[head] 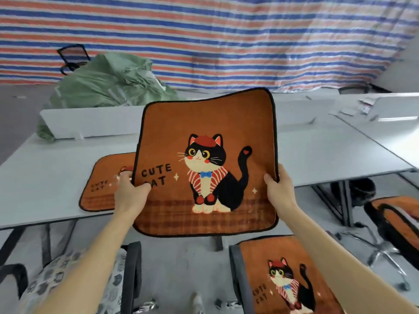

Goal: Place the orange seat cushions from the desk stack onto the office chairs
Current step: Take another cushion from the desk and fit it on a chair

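Both hands, left (130, 191) and right (280, 188), grip an orange cushion (206, 162) at frame centre, above the desk (328, 152). Another cushion (102, 184) lies on the desk at left. A third cushion (288, 277) covers a chair (237, 268) at lower right.

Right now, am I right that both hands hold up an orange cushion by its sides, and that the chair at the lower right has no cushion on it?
Not quite: the head view shows the chair at the lower right already carrying an orange cushion. The rest stands: the left hand and right hand hold the raised cushion by its sides.
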### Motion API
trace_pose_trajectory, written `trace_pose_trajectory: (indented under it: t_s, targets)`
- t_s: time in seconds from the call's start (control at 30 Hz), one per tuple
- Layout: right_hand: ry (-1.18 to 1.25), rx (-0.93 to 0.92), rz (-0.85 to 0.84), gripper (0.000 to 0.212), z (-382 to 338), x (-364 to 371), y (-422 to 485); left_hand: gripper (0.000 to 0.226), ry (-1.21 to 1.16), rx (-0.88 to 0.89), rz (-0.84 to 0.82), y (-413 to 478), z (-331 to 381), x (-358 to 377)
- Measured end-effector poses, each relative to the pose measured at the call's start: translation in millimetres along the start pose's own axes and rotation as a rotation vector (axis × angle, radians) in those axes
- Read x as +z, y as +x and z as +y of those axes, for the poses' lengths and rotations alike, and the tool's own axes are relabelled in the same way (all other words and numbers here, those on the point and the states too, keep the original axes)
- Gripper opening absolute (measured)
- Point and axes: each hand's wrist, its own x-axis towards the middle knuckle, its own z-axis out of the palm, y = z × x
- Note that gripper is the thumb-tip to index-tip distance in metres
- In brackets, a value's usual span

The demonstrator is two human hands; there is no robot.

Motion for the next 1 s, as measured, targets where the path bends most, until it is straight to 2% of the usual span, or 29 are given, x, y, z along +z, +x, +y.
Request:
trace_pose_trajectory:
  t_s: [0.13,0.23,0.3,0.5,0.6,0.73,0.87,1.0]
  targets:
    - [-0.041,-0.001,0.1,0.033,8,-100,-67,0.036,-0.086,-0.072,-0.123,-78,9,47]
    - [-0.006,0.019,0.206,0.033,18,-170,-108,0.011,-0.065,-0.061,-0.244,-121,29,87]
    - [0.022,0.045,0.283,0.034,29,-214,-130,0.007,-0.064,-0.008,-0.296,-148,47,115]
    - [0.098,0.153,0.49,0.034,81,-339,-173,0.025,0.018,0.201,-0.466,-229,98,222]
    - [0.117,0.176,0.597,0.035,101,-416,-191,0.039,0.077,0.277,-0.569,-276,121,300]
    - [0.071,0.219,0.75,0.029,147,-544,-202,0.043,0.163,0.401,-0.696,-354,156,425]
    - [0.016,0.273,0.802,0.032,187,-663,-200,0.039,0.241,0.524,-0.781,-424,190,532]
    - [-0.003,0.268,0.844,0.03,207,-772,-191,0.064,0.289,0.626,-0.854,-476,225,620]
